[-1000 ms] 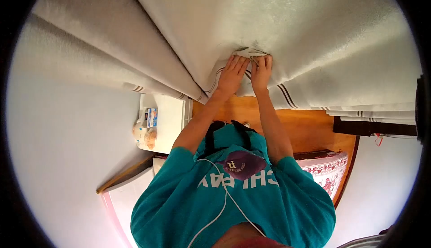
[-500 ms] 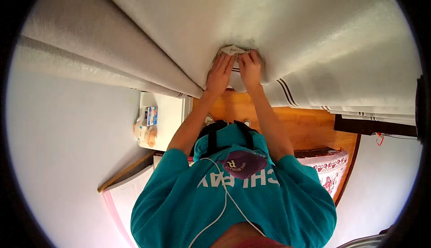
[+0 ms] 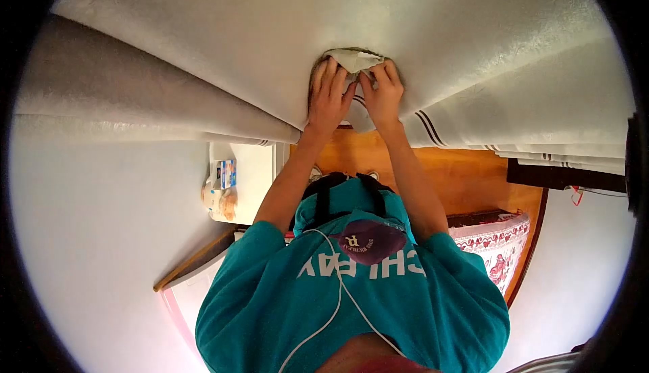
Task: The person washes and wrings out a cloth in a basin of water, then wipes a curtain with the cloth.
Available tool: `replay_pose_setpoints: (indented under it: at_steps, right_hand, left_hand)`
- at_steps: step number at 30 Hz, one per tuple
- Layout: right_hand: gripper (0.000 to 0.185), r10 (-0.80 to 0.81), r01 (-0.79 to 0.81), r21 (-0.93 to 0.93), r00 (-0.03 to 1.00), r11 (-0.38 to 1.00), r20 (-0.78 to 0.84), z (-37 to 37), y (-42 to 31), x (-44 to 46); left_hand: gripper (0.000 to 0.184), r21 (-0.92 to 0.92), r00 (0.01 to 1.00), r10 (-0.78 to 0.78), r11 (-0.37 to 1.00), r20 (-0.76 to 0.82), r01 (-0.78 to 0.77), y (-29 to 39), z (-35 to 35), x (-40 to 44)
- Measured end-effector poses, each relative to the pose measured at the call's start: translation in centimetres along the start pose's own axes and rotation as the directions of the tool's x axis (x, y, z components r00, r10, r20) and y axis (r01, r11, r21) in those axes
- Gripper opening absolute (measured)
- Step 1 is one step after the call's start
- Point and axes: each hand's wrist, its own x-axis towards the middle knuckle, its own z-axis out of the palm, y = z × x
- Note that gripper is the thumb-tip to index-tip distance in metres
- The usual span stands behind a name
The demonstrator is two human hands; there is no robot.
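Observation:
A large pale grey curtain (image 3: 223, 35) spreads in front of me, with dark stripes near its lower edge. My left hand (image 3: 328, 99) has its fingers bent over a bunched fold of it. Beside it, my right hand (image 3: 384, 97) is closed on the same bunched part, thumb pointing inward. Between and beyond the fingertips a crumpled light flap (image 3: 355, 59) sticks up, its inner side lighter than the curtain around it. The fingertips are partly hidden in the folds, and the two thumbs nearly meet.
A white cabinet (image 3: 257, 170) at left bears a small blue-and-white box (image 3: 226, 173) and a plush toy (image 3: 220, 202). Wooden flooring (image 3: 460, 177) lies below. A red-patterned cloth (image 3: 500, 244) is at right, near a dark ledge (image 3: 568, 177). A white cable (image 3: 331, 322) hangs over my teal shirt.
Both hands have shifted slightly upward in the view with the bunched curtain. More of the light flap now shows above the fingers, and the curtain's left folds have swung.

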Motion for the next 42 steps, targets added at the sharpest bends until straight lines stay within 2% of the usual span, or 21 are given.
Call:
replay_pose_setpoints:
  at_steps: [4, 6, 8, 11, 13, 14, 16, 21, 23, 24, 25, 26, 27, 29, 30, 32, 34, 35, 37, 41, 42]
  right_hand:
    - [0.021, 0.007, -0.009, 0.058, 1.000, 0.998, 0.028, -1.5, -1.3, -0.5]
    - [0.024, 0.020, -0.025, 0.079, 0.998, 0.997, 0.057, -1.8, -1.2, -1.0]
    - [0.025, 0.014, -0.015, 0.039, 1.000, 0.999, 0.020, -1.9, -1.0, -1.7]
    - [0.022, 0.006, -0.014, 0.089, 0.997, 0.996, 0.081, -1.6, -0.3, -2.9]
    - [0.020, 0.016, -0.027, 0.134, 0.996, 0.991, 0.083, -1.6, -0.5, -3.5]
    - [0.017, 0.029, -0.043, 0.177, 0.996, 0.983, 0.085, -1.7, -0.6, -3.8]
    - [0.021, 0.044, -0.058, 0.157, 0.995, 0.986, 0.093, -1.9, -0.6, -4.3]
    - [0.034, 0.061, -0.060, -0.017, 0.995, 0.998, 0.082, -0.3, 2.5, -6.8]
    - [0.043, 0.387, -0.445, 0.410, 0.895, 0.796, 0.221, 2.0, 5.1, -9.8]
    - [0.043, 0.388, -0.446, 0.408, 0.895, 0.797, 0.220, 1.3, 3.3, -9.2]
    - [0.041, 0.626, -0.792, 0.530, 0.585, 0.304, 0.516, -0.4, -0.3, -7.8]
    - [0.040, 0.574, -0.859, 0.416, 0.188, -0.297, 0.797, -1.4, -2.4, -7.1]
    - [0.040, 0.574, -0.859, 0.416, 0.188, -0.297, 0.797, -1.1, -1.8, -8.2]
    - [0.030, 0.517, -0.660, 0.513, 0.215, -0.548, 0.829, 0.4, 0.4, -10.9]
    - [0.030, 0.515, -0.662, 0.510, 0.213, -0.549, 0.830, 0.6, 0.7, -11.0]
    - [0.026, 0.555, -0.571, 0.664, 0.386, -0.483, 0.737, 1.2, 1.6, -11.0]
    - [0.023, 0.594, -0.596, 0.690, 0.400, -0.410, 0.698, 0.8, 0.5, -9.4]
    - [0.021, 0.628, -0.620, 0.709, 0.413, -0.336, 0.659, 0.7, 0.0, -8.7]
    - [0.021, 0.631, -0.606, 0.712, 0.407, -0.354, 0.661, 1.1, 0.2, -7.7]
    - [0.027, 0.545, -0.586, 0.693, 0.448, -0.420, 0.709, 2.7, 1.0, -6.1]
    - [0.027, 0.547, -0.584, 0.695, 0.448, -0.420, 0.707, 3.0, 0.8, -5.4]
  left_hand:
    - [0.037, -0.025, 0.999, 0.010, 1.000, -0.031, -0.011, -0.3, -1.4, 0.5]
    - [0.031, -0.091, 0.986, -0.151, 0.984, 0.066, 0.156, -0.5, -2.2, 0.6]
    - [0.025, -0.078, 0.989, -0.131, 0.988, 0.068, 0.136, -0.3, -2.8, 1.2]
    - [0.021, -0.116, 0.982, -0.179, 0.978, -0.059, 0.171, 0.8, -2.6, 1.5]
    - [0.027, -0.279, 0.803, -0.583, 0.756, 0.123, 0.592, 1.2, -2.5, 0.6]
    - [0.027, -0.279, 0.802, -0.584, 0.756, 0.122, 0.593, 0.6, -2.2, -0.1]
    - [0.035, -0.433, 0.645, -0.644, 0.485, 0.410, 0.760, -0.9, -1.9, -1.6]
    - [0.041, -0.431, 0.502, -0.718, 0.304, 0.483, 0.850, -0.6, -2.7, -3.0]
    - [0.043, -0.436, 0.447, -0.743, 0.231, 0.498, 0.870, -0.4, -2.6, -3.4]
    - [0.045, -0.489, 0.424, -0.747, 0.152, 0.512, 0.859, -0.6, -2.3, -3.9]
    - [0.046, -0.538, 0.401, -0.749, 0.072, 0.527, 0.840, -0.6, -2.0, -4.1]
    - [0.046, -0.538, 0.401, -0.749, 0.070, 0.528, 0.840, -0.4, -2.2, -4.1]
    - [0.048, -0.573, 0.352, -0.747, -0.047, 0.564, 0.818, 0.0, -2.7, -4.0]
    - [0.050, -0.602, 0.306, -0.741, -0.162, 0.597, 0.782, 0.2, -3.2, -4.2]
    - [0.053, -0.561, 0.244, -0.747, -0.202, 0.618, 0.803, 0.1, -3.3, -4.7]
    - [0.055, -0.518, 0.181, -0.750, -0.241, 0.636, 0.820, -0.8, -3.5, -6.3]
    - [0.064, -0.429, 0.093, -0.566, -0.497, 0.819, 0.754, -1.9, -3.8, -7.7]
    - [0.064, -0.429, 0.094, -0.564, -0.498, 0.820, 0.754, -1.8, -3.8, -8.0]
    - [0.066, -0.259, -0.275, -0.457, -0.802, 0.846, 0.538, -1.0, -4.0, -7.9]
    - [0.060, -0.116, -0.249, -0.295, -0.827, 0.923, 0.551, -0.7, -5.5, -6.9]
    - [0.056, -0.198, -0.119, -0.362, -0.723, 0.924, 0.662, -1.0, -5.4, -6.3]
